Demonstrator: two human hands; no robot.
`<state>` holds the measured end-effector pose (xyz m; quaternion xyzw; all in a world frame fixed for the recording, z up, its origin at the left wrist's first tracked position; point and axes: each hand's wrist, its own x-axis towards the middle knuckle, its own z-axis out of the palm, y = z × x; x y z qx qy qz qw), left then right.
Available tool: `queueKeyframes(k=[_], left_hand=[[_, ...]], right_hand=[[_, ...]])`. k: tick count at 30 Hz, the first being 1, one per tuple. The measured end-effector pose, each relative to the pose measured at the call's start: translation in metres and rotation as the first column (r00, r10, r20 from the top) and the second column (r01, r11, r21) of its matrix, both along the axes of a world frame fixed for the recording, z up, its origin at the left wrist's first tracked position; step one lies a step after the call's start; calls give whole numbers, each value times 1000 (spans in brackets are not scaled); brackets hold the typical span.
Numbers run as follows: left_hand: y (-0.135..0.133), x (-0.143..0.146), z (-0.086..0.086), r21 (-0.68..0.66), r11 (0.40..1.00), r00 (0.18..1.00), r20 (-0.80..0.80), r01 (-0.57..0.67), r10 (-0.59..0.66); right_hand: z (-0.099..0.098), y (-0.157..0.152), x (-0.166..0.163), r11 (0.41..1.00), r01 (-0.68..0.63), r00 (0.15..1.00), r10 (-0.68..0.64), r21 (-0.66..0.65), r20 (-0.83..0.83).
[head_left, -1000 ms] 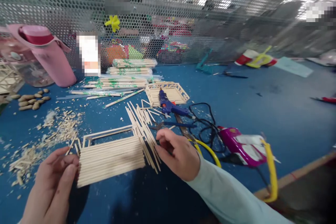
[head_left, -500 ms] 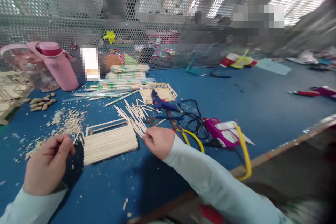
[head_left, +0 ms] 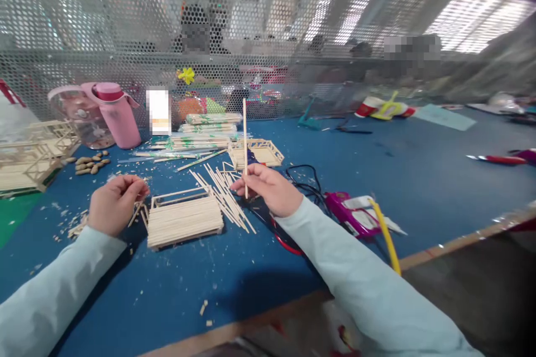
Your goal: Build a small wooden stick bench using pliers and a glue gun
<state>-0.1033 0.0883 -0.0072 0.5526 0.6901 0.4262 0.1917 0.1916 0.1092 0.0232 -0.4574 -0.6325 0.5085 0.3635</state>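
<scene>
A thin wooden stick (head_left: 245,134) stands nearly upright in my right hand (head_left: 274,191), pinched between thumb and fingers. Loose sticks (head_left: 228,201) lie fanned on the table just below and left of that hand. My left hand (head_left: 114,205) is curled with thumb and fingertips together; whatever it may hold is too small or hidden to make out. Between the hands sits a small wooden-stick structure (head_left: 184,220), a slatted panel with a thin frame along its far side. Behind my right hand, a stick tray with a low railing (head_left: 268,153) and a partly covered blue glue gun (head_left: 251,157) show.
Packs of wrapped sticks (head_left: 209,128), a pink bottle (head_left: 119,120) and peanuts (head_left: 90,163) are at the back left. Another stick model (head_left: 33,156) stands at the far left. A purple-and-white tool (head_left: 349,212), a black cord (head_left: 305,173) and a yellow handle (head_left: 385,234) lie right.
My right hand has risen from the loose pile with one stick, now held upright. My left hand has moved right and up in view, nearer the structure; the camera view has shifted too.
</scene>
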Motion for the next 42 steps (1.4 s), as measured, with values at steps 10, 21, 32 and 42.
queueKeyframes(k=[10,21,32,42], left_hand=[[-1,13,11,50,999,1000,11,-10,10],[-39,69,33,25,928,926,55,372,-373],[-26,46,31,161,923,893,-357,349,-275],[-30,21,15,129,990,995,-89,64,-53]], right_hand=[[-19,8,-23,957,-222,835,87,-187,-543],[-22,-10,-34,951,-268,782,122,-154,-611],[-1,-1,-9,999,-34,893,13,-38,-451],[-9,16,5,842,-214,918,-1,495,398]])
